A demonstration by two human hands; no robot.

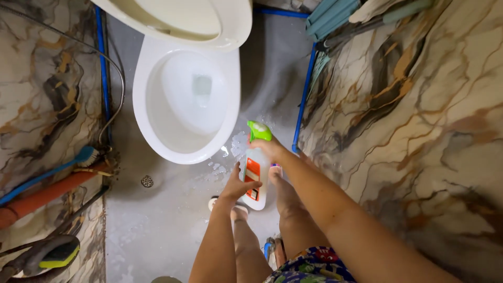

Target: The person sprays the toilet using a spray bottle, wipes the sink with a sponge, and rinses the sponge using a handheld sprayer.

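Observation:
A white spray bottle (254, 178) with an orange label and a green trigger head (259, 131) is held in front of me, just right of the white toilet bowl (186, 102). My left hand (238, 183) grips the bottle's body from the left side. My right hand (272, 148) is closed around the neck, just under the green trigger head. The toilet's lid and seat (183, 18) are raised, and a little water shows at the bottom of the bowl.
Marbled walls stand close on both sides. The grey floor (157, 225) is wet and foamy by the bowl, with a small drain (147, 181). A blue-handled brush (86, 155), an orange pipe (47, 194) and a hose lie at the left. My sandalled feet (238, 209) stand below.

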